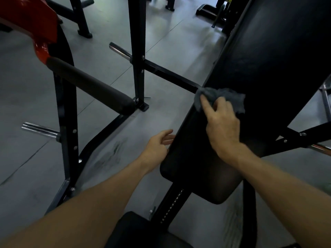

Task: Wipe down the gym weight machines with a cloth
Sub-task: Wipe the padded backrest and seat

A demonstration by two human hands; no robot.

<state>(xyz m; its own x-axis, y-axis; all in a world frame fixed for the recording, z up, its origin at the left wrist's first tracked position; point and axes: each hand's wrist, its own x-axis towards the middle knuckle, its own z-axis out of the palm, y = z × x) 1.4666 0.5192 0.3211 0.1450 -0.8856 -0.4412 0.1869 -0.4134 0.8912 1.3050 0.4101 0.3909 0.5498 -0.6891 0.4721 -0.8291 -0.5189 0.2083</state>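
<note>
right hand (pixel 221 122) holds a grey cloth (pixel 222 98) against the black back pad (pixel 268 59), fingers curled over the bunched fabric, index finger extended along the cloth's left edge at the pad's rim. the cloth spreads just beyond the fingertips and to their right. left hand (pixel 157 145) is relaxed and holds nothing, its straight fingers touching the left edge of the pad, below the cloth. a foam-covered roller (pixel 89 85) and chrome peg (pixel 41 130) stand well left of the left fingers.

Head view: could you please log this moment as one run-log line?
phase: wiping | right hand: grips grey cloth on black bench pad | left hand: fingers relaxed, at pad's left edge
</note>
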